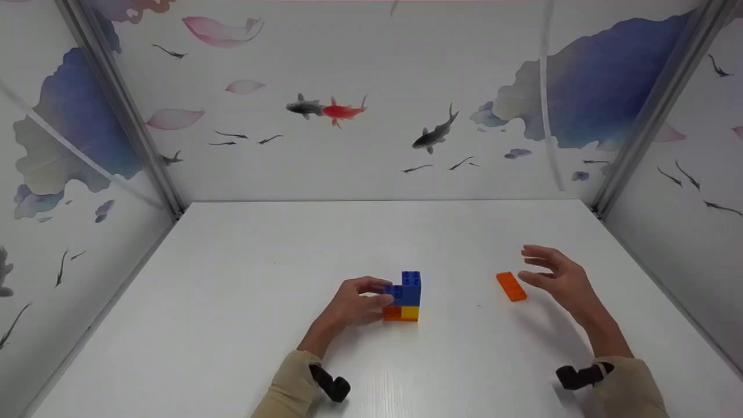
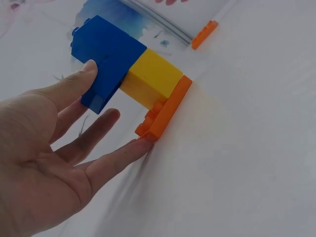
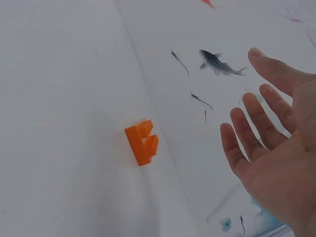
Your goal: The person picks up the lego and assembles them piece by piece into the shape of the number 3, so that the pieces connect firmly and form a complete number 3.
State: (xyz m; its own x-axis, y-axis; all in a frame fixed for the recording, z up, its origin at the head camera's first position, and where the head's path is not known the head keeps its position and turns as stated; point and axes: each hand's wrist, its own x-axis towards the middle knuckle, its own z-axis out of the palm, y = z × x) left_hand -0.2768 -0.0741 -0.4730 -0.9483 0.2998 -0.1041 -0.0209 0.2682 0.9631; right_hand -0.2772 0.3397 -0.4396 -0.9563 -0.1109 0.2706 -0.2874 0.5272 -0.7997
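Observation:
A stack of toy building bricks stands near the middle of the table: an orange flat brick [image 1: 392, 315] at the bottom, a yellow brick [image 1: 410, 313] on it, and blue bricks [image 1: 411, 295] on top, stepped up to the right. My left hand [image 1: 355, 301] pinches the blue part from the left, thumb in front and fingers behind. In the left wrist view, another fingertip touches the end of the bottom orange brick [image 2: 170, 108]. A loose orange brick [image 1: 511, 287] lies studs up to the right. Just right of it hovers my right hand [image 1: 560, 280], fingers spread and holding nothing.
The white table [image 1: 261, 244] is enclosed by a back wall [image 1: 360, 162] and side walls printed with fish and leaves. Grey metal posts [image 1: 130, 116] mark the back corners. Each wrist wears a black camera mount [image 1: 334, 388].

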